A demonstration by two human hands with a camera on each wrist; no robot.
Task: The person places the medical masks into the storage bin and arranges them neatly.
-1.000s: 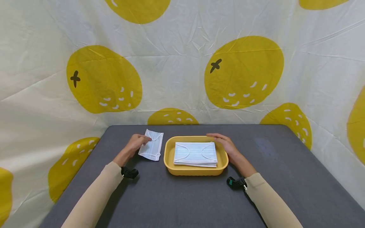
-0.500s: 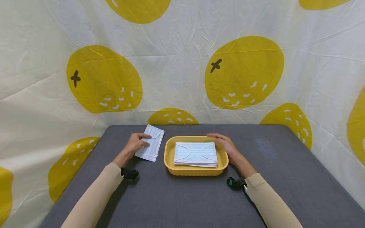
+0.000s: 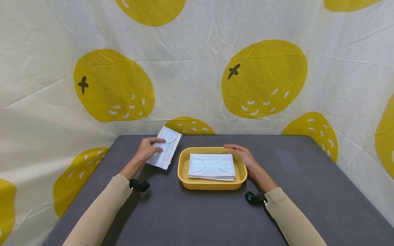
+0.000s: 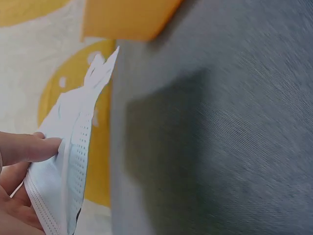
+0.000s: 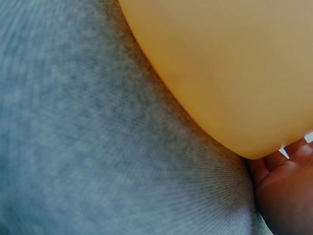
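My left hand (image 3: 147, 149) pinches a pale blue face mask (image 3: 163, 148) by its left edge and holds it tilted above the grey table (image 3: 197, 212), left of the yellow tray (image 3: 212, 183). In the left wrist view a finger (image 4: 27, 148) presses on that mask (image 4: 68, 161), and the tray's corner (image 4: 127, 17) shows at the top. A stack of face masks (image 3: 211, 166) lies flat inside the tray. My right hand (image 3: 243, 155) rests against the tray's far right rim with fingers laid along it. The right wrist view shows only the tray's wall (image 5: 230, 73) and my palm (image 5: 286, 191).
A white cloth with big yellow fruit prints (image 3: 264, 78) hangs behind and to both sides of the table. Black wrist cameras (image 3: 139, 185) sit on both forearms. The grey tabletop stretches bare to the right of the tray.
My left hand has lifted the single mask off the table and carried it up and slightly toward the back. The right hand and the tray have stayed put.
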